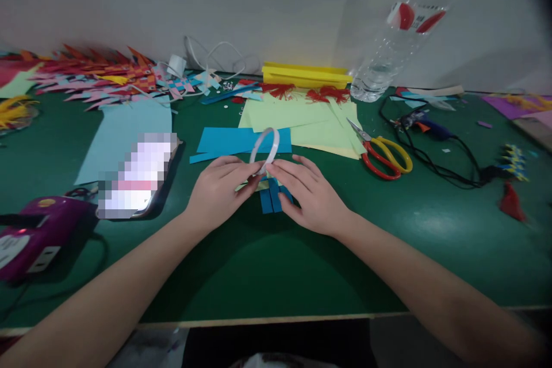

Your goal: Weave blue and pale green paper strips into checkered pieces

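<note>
Near the middle of the table, my left hand and my right hand meet at the fingertips. Between them stands a narrow white ring that looks like a roll of tape, tilted upright. Fingers of both hands are closed at its lower edge. Blue paper strips with some pale green paper show under the hands, partly covered by the fingers. Just beyond lies a flat blue paper piece. Pale green sheets are spread behind the ring. Scissors with red and yellow handles rest right of those sheets.
A phone and a purple power strip lie at left. Folded paper pieces, a yellow paper strip and a plastic bottle line the wall. A blue glue gun with a black cord is at right.
</note>
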{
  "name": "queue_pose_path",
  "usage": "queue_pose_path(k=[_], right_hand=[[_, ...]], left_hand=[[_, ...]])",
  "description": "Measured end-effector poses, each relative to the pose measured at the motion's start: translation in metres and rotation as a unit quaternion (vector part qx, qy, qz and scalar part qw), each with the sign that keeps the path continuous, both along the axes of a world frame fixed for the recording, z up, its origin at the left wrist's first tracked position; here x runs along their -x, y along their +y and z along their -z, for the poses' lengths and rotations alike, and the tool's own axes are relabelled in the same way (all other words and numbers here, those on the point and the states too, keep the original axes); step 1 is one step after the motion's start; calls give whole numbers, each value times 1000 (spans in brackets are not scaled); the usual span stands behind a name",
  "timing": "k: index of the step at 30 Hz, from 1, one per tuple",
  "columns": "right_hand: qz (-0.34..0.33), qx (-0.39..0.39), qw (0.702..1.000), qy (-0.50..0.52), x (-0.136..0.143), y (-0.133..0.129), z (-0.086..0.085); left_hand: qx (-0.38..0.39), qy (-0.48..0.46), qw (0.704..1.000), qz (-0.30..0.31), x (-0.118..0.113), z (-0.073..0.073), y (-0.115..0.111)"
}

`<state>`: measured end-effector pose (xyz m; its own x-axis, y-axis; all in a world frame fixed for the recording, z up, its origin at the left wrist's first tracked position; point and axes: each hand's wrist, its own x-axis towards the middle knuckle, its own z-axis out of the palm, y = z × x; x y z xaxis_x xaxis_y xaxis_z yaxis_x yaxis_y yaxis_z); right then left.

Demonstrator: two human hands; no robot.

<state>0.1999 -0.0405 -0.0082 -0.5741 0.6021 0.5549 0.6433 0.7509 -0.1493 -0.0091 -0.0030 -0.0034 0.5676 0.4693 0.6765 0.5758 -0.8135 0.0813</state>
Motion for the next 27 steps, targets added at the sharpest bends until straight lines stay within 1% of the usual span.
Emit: queue_pose_path(k=[4, 9, 17, 23, 27], right_hand=[[-4, 18, 1000, -10, 0, 0, -1], [-21, 27, 999, -19, 0, 2, 1], [-30, -4, 999, 22, 1, -1, 0], [-42, 0, 999, -1, 1, -1, -1], [-46, -4, 999, 7, 1, -1, -1]], left_hand=[[-11, 21, 1000, -19, 0, 0, 0], [-19, 4, 1000, -10, 1, 0, 0], [-6, -6, 1000, -7, 1, 0, 0], [13, -2, 1000, -10, 1, -1, -1], [19, 2, 1000, -13, 0, -4, -2]])
